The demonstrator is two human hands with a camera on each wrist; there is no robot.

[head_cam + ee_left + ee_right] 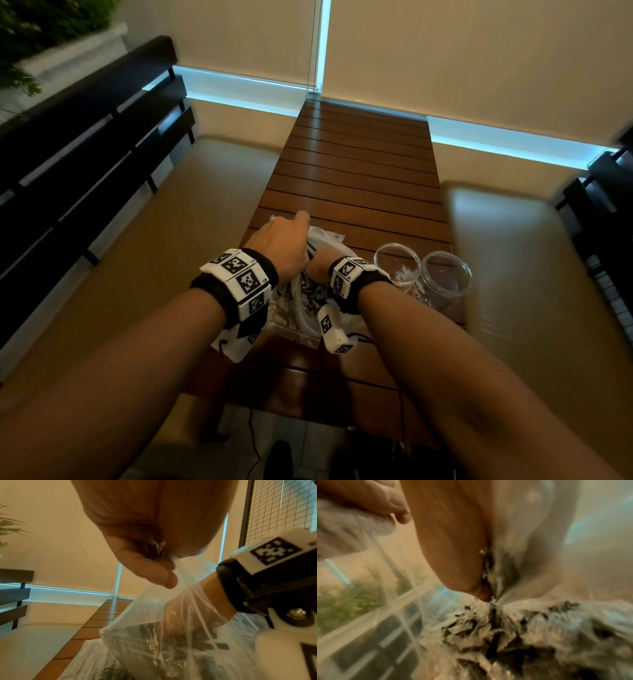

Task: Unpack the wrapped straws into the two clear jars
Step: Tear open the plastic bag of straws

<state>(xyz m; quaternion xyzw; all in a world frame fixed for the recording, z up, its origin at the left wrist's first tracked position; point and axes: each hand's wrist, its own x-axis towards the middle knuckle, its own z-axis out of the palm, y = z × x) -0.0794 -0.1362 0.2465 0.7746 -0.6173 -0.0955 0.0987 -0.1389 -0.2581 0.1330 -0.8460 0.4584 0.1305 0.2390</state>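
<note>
A clear plastic bag (297, 320) of wrapped straws lies on the near end of the wooden slat table (359, 164). My left hand (286, 240) pinches the bag's rim (181, 572) between thumb and fingers and holds it up. My right hand (320, 266) is plunged into the bag up to the wrist. In the blurred right wrist view its fingers curl round a bundle of wrapped straws (489, 573), whose frayed paper ends (501, 628) spread out below. Two clear jars (397, 262) (445, 277) stand side by side just right of the bag; the left one holds some pale straws.
Cushioned benches (144, 260) (534, 291) flank the table on both sides, with dark slatted backrests (85, 161). The far half of the table reaches to a blind-covered window (479, 61). A black cable (253, 442) hangs off the near table edge.
</note>
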